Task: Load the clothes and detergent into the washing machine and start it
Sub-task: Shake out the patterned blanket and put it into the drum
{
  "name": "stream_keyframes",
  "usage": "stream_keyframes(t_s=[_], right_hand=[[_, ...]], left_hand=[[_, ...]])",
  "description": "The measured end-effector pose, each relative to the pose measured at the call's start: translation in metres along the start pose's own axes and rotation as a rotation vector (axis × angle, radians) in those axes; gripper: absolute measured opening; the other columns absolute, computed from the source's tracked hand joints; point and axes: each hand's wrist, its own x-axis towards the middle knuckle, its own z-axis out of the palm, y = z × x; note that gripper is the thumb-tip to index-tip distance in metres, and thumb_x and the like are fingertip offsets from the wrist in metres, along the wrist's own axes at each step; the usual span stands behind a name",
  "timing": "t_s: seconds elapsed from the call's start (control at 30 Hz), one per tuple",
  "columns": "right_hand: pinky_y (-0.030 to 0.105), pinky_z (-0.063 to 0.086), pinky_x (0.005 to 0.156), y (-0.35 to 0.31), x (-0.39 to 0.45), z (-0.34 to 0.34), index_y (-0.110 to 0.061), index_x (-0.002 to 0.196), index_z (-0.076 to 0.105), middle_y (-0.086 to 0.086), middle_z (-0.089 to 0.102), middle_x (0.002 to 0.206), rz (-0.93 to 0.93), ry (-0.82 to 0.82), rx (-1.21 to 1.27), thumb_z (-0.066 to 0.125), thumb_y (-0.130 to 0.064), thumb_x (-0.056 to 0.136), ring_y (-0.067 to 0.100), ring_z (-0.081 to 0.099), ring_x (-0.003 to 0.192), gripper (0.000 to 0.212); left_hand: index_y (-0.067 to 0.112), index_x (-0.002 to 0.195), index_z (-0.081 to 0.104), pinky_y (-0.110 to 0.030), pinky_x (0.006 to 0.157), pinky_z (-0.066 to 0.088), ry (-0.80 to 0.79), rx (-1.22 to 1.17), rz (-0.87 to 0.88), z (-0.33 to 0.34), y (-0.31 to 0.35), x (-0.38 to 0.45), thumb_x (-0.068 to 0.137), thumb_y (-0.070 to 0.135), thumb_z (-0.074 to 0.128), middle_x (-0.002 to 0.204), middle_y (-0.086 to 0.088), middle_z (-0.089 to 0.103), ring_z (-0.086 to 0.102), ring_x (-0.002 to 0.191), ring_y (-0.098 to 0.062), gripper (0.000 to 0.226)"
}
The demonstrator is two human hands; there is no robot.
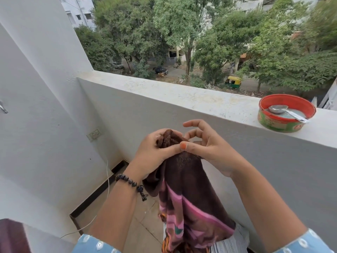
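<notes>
A dark brown cloth with pink stripes (187, 194) hangs in front of me, bunched at its top end. My left hand (156, 150) grips that bunched top. My right hand (206, 143) pinches the cloth's edge with thumb and forefinger, its other fingers spread. A round red-rimmed tin (286, 114) holding white powder and a metal spoon (288, 111) stands on the balcony ledge at the right. A dark maroon corner, perhaps the washing machine (11, 236), shows at the bottom left.
A white parapet ledge (173, 95) runs across in front of me, with trees and a street below. The white wall at the left carries a socket (94, 133), and a white cable (107, 181) hangs down to the tiled floor (144, 225).
</notes>
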Motion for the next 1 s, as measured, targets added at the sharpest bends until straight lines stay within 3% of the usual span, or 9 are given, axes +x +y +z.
stream_keyframes(t_s=[0.13, 0.27, 0.37, 0.43, 0.5, 0.57, 0.7, 0.83, 1.0], right_hand=[[0.047, 0.053, 0.085, 0.035, -0.004, -0.009, -0.017, 0.109, 0.062, 0.014, 0.066, 0.100, 0.141, -0.179, -0.095, 0.082, -0.022, 0.078, 0.024, 0.063, 0.088, 0.037], [0.039, 0.049, 0.080, 0.090, -0.012, -0.023, -0.003, 0.099, 0.067, 0.006, 0.069, 0.088, 0.319, -0.342, -0.228, 0.078, -0.020, 0.084, 0.020, 0.063, 0.083, 0.025], [0.035, 0.049, 0.074, 0.116, -0.017, -0.031, -0.001, 0.088, 0.068, 0.003, 0.069, 0.080, 0.354, -0.200, -0.247, 0.076, -0.018, 0.084, 0.017, 0.064, 0.076, 0.019], [0.027, 0.047, 0.067, 0.114, -0.017, -0.030, -0.001, 0.085, 0.068, -0.003, 0.065, 0.073, 0.253, 0.012, -0.157, 0.069, -0.009, 0.089, 0.007, 0.059, 0.069, 0.009], [0.021, 0.049, 0.069, 0.095, -0.012, -0.023, -0.001, 0.092, 0.069, -0.002, 0.068, 0.080, 0.103, 0.160, -0.034, 0.058, 0.000, 0.093, 0.005, 0.060, 0.074, 0.011], [0.018, 0.052, 0.075, 0.070, -0.005, -0.015, -0.003, 0.101, 0.069, -0.001, 0.072, 0.088, -0.006, 0.204, 0.088, 0.051, 0.003, 0.096, 0.006, 0.063, 0.081, 0.019], [0.023, 0.054, 0.079, 0.021, 0.006, 0.008, -0.004, 0.104, 0.068, 0.008, 0.070, 0.095, -0.114, 0.141, 0.253, 0.052, -0.005, 0.096, 0.016, 0.064, 0.087, 0.018], [0.026, 0.055, 0.079, -0.010, 0.013, 0.039, -0.016, 0.090, 0.075, 0.007, 0.072, 0.091, -0.139, 0.134, 0.427, 0.053, -0.009, 0.095, 0.016, 0.066, 0.081, 0.024], [0.027, 0.052, 0.084, -0.027, 0.013, 0.059, -0.007, 0.098, 0.068, 0.006, 0.069, 0.092, -0.243, 0.085, 0.212, 0.050, 0.004, 0.097, 0.014, 0.064, 0.086, 0.021]], left_hand=[[0.024, 0.088, 0.073, -0.033, 0.080, 0.056, 0.247, -0.024, 0.181, -0.026, 0.020, -0.001, 0.069, 0.026, 0.087, 0.083, 0.006, 0.073, 0.069, 0.083, -0.013, 0.024], [0.026, 0.079, 0.071, -0.033, 0.077, 0.057, 0.489, -0.291, 0.350, -0.072, 0.040, -0.008, 0.073, 0.028, 0.084, 0.077, 0.005, 0.070, 0.066, 0.076, -0.016, 0.015], [0.025, 0.081, 0.067, -0.032, 0.076, 0.057, 0.615, -0.469, 0.403, -0.107, 0.048, -0.016, 0.079, 0.030, 0.081, 0.075, 0.008, 0.069, 0.065, 0.073, -0.012, 0.016], [0.025, 0.085, 0.065, -0.036, 0.081, 0.056, 0.678, -0.515, 0.391, -0.119, 0.047, -0.020, 0.067, 0.040, 0.087, 0.077, 0.006, 0.070, 0.066, 0.076, -0.014, 0.032], [0.025, 0.085, 0.066, -0.038, 0.083, 0.056, 0.700, -0.560, 0.359, -0.118, 0.041, -0.023, 0.069, 0.038, 0.086, 0.079, 0.004, 0.072, 0.068, 0.078, -0.016, 0.029], [0.024, 0.083, 0.066, -0.034, 0.079, 0.058, 0.708, -0.574, 0.307, -0.105, 0.034, -0.023, 0.085, 0.027, 0.075, 0.077, 0.005, 0.073, 0.069, 0.075, -0.013, 0.010], [0.024, 0.076, 0.070, -0.028, 0.068, 0.059, 0.661, -0.577, 0.189, -0.065, 0.023, -0.021, 0.089, 0.015, 0.065, 0.073, 0.004, 0.072, 0.069, 0.069, -0.011, 0.017], [0.020, 0.086, 0.069, -0.038, 0.083, 0.056, 0.502, -0.552, 0.111, -0.023, 0.010, -0.023, 0.083, 0.020, 0.067, 0.083, -0.003, 0.071, 0.068, 0.081, -0.018, 0.004], [0.015, 0.117, 0.055, -0.035, 0.093, 0.055, 0.155, -0.484, 0.127, 0.010, -0.001, -0.024, 0.080, 0.019, 0.081, 0.105, -0.003, 0.070, 0.066, 0.103, -0.019, 0.046]])
